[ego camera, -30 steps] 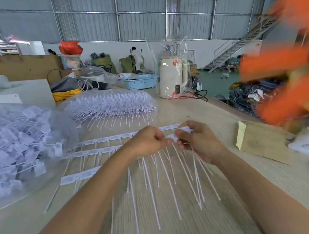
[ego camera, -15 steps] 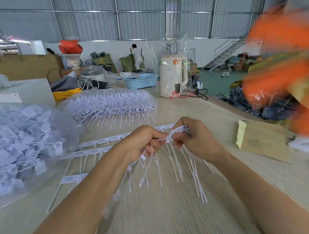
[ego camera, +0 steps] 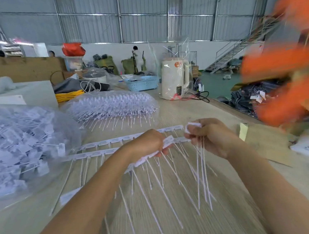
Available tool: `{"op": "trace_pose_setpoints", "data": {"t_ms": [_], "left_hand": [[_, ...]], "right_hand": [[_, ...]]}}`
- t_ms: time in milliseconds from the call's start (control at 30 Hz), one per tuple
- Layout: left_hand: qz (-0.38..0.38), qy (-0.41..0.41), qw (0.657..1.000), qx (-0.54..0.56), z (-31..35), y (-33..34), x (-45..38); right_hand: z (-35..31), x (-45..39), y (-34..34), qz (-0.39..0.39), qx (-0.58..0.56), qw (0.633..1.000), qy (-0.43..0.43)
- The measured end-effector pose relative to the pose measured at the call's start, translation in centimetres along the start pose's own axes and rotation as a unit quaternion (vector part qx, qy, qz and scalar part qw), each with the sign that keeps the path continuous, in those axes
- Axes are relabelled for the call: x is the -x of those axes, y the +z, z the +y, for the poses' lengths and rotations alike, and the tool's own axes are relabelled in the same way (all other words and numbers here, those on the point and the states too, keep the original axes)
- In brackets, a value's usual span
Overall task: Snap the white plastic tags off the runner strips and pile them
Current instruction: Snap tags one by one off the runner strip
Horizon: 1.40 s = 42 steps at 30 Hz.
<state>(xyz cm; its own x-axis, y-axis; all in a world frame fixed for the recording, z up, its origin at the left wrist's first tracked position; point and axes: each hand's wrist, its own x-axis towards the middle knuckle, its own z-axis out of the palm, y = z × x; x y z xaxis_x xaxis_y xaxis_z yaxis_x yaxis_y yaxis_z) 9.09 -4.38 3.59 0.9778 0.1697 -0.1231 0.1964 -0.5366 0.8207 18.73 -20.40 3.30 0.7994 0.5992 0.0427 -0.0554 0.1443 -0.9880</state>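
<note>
My left hand (ego camera: 144, 143) grips a white runner strip (ego camera: 168, 141) just above the table, with several long thin tag tails hanging from it. My right hand (ego camera: 209, 137) pinches a small bunch of white tags (ego camera: 193, 126), whose tails (ego camera: 203, 178) dangle toward the table. The two hands are a short gap apart. Two more runner strips (ego camera: 103, 142) with tags attached lie flat on the table behind my left hand. More tag tails (ego camera: 156, 191) spread across the wood in front of me.
A clear bag of loose white tags (ego camera: 16, 147) fills the left side. Another bagged stack of strips (ego camera: 111, 105) lies behind. A white kettle (ego camera: 174, 79) and blue basket (ego camera: 141, 82) stand farther back. A blurred orange fan (ego camera: 285, 64) spins at the right, beside a brown envelope (ego camera: 258, 139).
My hands have pulled apart: the right one rose to the right with a bunch of tags, while the left one lowered with the strip. The hanging tails now spread wider.
</note>
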Motion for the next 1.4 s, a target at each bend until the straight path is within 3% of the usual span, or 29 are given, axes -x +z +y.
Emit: {"op": "trace_pose_setpoints", "data": {"t_ms": [133,233,433,500,633,867,1033,1167,1267,1300,1333,1400], "left_hand": [[-0.013,0.05,0.994,-0.092,-0.1,0.2,-0.1],[-0.011,0.069,0.993,-0.095,0.0,0.5,-0.1],[0.013,0.031,0.997,-0.064,-0.5,-0.5,0.1],[0.008,0.033,0.999,-0.006,-0.6,-0.6,0.2],[0.039,0.034,0.999,0.002,-0.6,-0.8,0.0],[0.047,0.026,0.993,0.104,-0.4,-0.5,-0.4],[-0.006,-0.039,0.984,0.171,-0.5,-1.3,-0.3],[0.003,-0.046,0.988,0.15,-0.1,-1.0,-0.3],[-0.012,-0.042,0.989,0.142,0.2,-0.9,-0.1],[-0.013,-0.034,0.991,0.13,0.2,-1.0,0.1],[-0.009,-0.02,0.993,0.112,0.3,-1.1,0.2],[0.003,0.017,0.996,0.09,0.4,-1.2,0.3]], "right_hand": [[1.4,0.6,1.8,-0.053,0.177,0.983,0.006],[2.1,0.6,2.8,-0.057,0.149,0.987,-0.002],[1.5,0.2,2.2,0.022,0.133,0.99,-0.039],[1.4,0.4,2.0,0.008,0.141,0.989,-0.04],[1.5,0.9,2.0,-0.045,0.139,0.987,-0.064],[1.5,0.8,2.2,-0.028,0.197,0.971,-0.132],[1.9,0.7,3.0,0.001,0.299,0.924,-0.24],[2.3,0.4,2.8,0.025,0.347,0.899,-0.267],[2.2,-0.1,1.3,0.093,0.443,0.848,-0.273],[2.0,-0.5,0.3,0.134,0.439,0.854,-0.244],[1.6,-0.7,-0.7,0.161,0.374,0.892,-0.196],[0.7,-0.8,-1.9,0.158,0.149,0.971,-0.095]]}}
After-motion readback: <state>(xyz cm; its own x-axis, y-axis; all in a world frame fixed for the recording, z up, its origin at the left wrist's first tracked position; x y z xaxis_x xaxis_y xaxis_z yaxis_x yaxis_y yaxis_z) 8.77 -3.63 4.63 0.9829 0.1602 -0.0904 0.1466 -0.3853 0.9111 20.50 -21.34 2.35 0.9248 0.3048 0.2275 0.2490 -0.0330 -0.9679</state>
